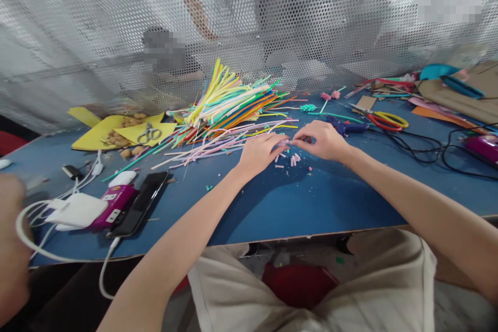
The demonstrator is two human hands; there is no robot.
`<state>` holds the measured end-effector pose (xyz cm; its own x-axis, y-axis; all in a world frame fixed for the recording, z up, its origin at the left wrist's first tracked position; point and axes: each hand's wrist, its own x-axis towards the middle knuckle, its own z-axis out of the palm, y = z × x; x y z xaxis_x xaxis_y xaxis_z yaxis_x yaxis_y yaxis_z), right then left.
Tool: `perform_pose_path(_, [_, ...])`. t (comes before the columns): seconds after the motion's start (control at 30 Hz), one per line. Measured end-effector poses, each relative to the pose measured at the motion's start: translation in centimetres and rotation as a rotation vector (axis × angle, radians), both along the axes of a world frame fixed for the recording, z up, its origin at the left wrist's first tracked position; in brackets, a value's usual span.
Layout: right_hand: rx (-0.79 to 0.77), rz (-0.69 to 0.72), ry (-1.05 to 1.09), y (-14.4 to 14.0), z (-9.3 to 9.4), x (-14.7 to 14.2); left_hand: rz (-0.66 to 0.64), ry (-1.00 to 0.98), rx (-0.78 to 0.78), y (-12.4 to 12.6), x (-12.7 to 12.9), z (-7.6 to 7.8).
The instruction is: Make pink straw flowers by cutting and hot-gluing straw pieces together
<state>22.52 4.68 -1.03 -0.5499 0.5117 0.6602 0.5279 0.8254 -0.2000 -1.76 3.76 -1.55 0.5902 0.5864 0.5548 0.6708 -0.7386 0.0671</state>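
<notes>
Both my hands meet over the middle of the blue table (272, 202). My left hand (259, 151) and my right hand (321, 140) pinch a small pink straw piece (286, 141) between their fingertips. Short cut pink straw bits (293, 160) lie scattered on the table just below my fingers. A big pile of colourful straws (229, 101) fans out behind my left hand, with long pale pink straws (210, 148) reaching toward it.
Left: a black phone (140, 202), magenta power bank (116, 205), white charger (75, 210), yellow foam sheets (105, 132) with scissors (148, 134). Right: a blue glue gun (348, 127), yellow-red scissors (389, 120), black cables (424, 148), cardboard (467, 96). Perforated metal screen behind.
</notes>
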Motion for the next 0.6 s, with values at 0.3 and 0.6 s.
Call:
perform_pose_path(0.3, [-0.015, -0.018, -0.018, 0.00, -0.02, 0.13, 0.056, -0.013, 0.020, 0.01, -0.14, -0.10])
perform_pose_path(0.6, [-0.013, -0.030, -0.029, 0.07, 0.04, 0.27, 0.096, -0.008, -0.040, -0.10, 0.00, 0.15])
